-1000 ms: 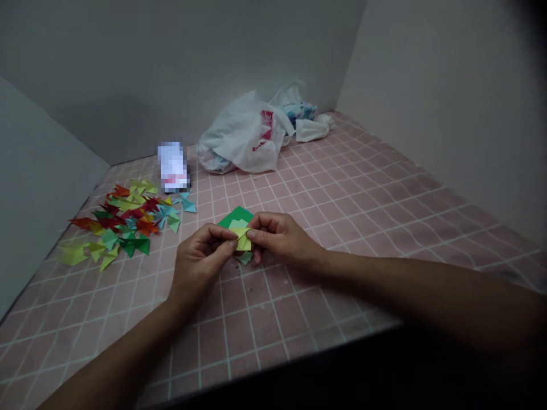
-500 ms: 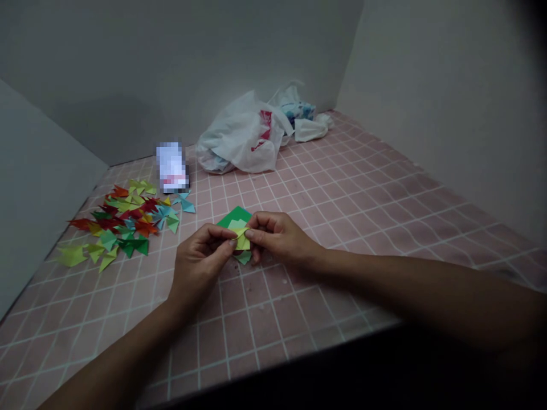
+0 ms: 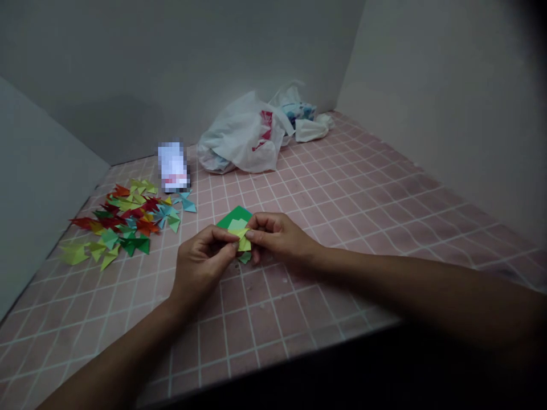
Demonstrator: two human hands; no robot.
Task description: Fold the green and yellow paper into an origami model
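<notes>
Between my hands is a small piece of yellow origami paper point(image 3: 244, 242), partly folded. My left hand point(image 3: 205, 256) pinches its left side between thumb and fingers. On the other side, my right hand point(image 3: 280, 239) grips the paper's upper right, thumb pressed on top. Beneath and behind it lie green paper sheets point(image 3: 233, 217), with a paler green piece point(image 3: 236, 224) on top. Fingers cover much of the yellow paper, so its exact folds cannot be made out.
Many folded paper pieces point(image 3: 128, 213) in red, orange, yellow, green and blue lie heaped at left. A blurred-out phone point(image 3: 173, 166) stands behind them. White plastic bags point(image 3: 243, 136) rest by the back wall. The pink tiled surface point(image 3: 333, 199) ends at a dark front edge.
Both hands stay on the yellow paper. The left thumb and fingers have shifted very slightly to the right along it; little else differs.
</notes>
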